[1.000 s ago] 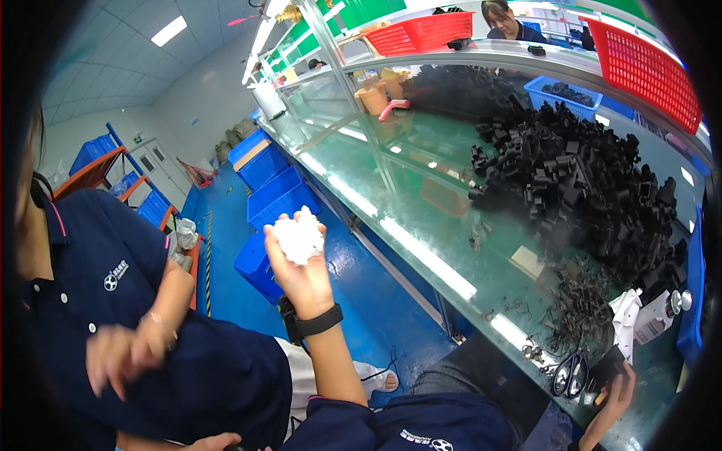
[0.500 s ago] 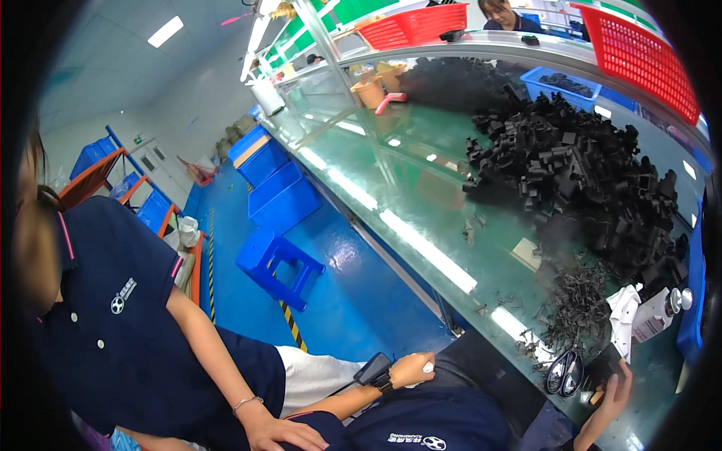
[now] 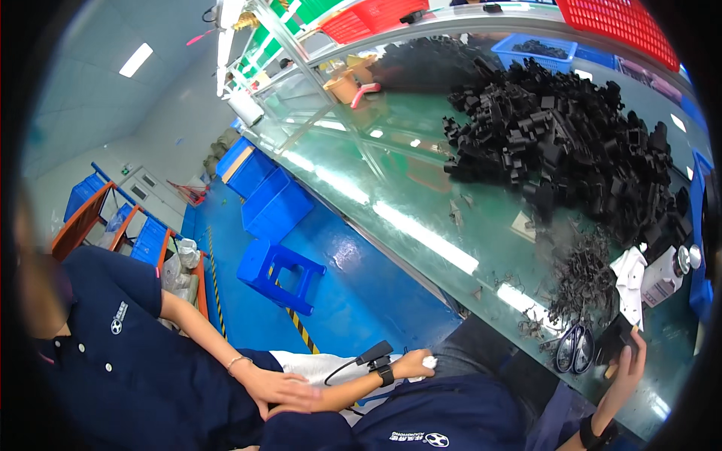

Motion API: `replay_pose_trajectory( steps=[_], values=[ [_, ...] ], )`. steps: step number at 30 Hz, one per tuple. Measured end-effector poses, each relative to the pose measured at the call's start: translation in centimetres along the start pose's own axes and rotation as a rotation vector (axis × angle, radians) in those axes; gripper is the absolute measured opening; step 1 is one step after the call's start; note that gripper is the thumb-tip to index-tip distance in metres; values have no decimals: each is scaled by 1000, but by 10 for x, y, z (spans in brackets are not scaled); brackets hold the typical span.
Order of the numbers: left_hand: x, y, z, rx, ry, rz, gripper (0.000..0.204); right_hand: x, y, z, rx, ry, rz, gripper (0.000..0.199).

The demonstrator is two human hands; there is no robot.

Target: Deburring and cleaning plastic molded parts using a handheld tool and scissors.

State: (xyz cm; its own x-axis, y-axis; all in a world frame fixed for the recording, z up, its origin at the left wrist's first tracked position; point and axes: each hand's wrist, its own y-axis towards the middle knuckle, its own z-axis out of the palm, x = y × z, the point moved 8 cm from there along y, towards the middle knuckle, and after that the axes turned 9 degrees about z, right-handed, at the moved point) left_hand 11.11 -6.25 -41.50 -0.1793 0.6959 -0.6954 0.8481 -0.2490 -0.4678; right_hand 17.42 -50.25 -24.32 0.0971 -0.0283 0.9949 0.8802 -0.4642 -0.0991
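Observation:
My left hand (image 3: 412, 365) is closed around a crumpled white wad (image 3: 429, 362), perhaps tissue or cloth, above my lap. A black wristband and a small dark box (image 3: 376, 353) with a cable are at that wrist. My right hand (image 3: 626, 370) is at the near table edge, fingers stretched upward, beside a dark block-like piece (image 3: 615, 338). Whether the fingers touch it is unclear. Scissors (image 3: 574, 349) with dark handles lie left of that hand. Beyond are a spotted white cloth (image 3: 629, 279) and a white bottle (image 3: 662, 278) with a metal top.
Black plastic parts (image 3: 556, 135) form a large heap on the green table (image 3: 406, 180), with thin dark scraps (image 3: 583, 274) nearer. A co-worker (image 3: 128, 353) stands close at left, a hand (image 3: 282, 389) by my left forearm. A blue stool (image 3: 278, 274) and blue bins (image 3: 274, 203) stand on the floor.
The view has shifted, so the table contents sit higher and the right forearm shows more. The co-worker's hand has moved from my upper sleeve toward my left forearm. My left hand keeps the white wad.

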Motion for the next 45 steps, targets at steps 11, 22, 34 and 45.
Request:
replay_pose_trajectory(
  steps=[11, 22, 34, 45],
  values=[
    [-62, -13, 13, 230, 115, 163, 26, 7, -1, 6, 70, 33, -44, 25],
    [-56, -34, 21, 568, -28, 15, 45, 13, -4, 7, 57, 23, -72, 25],
    [-88, -23, 33, 274, 359, 340, 35, 13, -4, 7, 50, -24, -89, 28],
    [-59, -10, 55, 184, 40, 418, 37, 11, -2, 4, 34, -28, -110, 27]
  ],
)
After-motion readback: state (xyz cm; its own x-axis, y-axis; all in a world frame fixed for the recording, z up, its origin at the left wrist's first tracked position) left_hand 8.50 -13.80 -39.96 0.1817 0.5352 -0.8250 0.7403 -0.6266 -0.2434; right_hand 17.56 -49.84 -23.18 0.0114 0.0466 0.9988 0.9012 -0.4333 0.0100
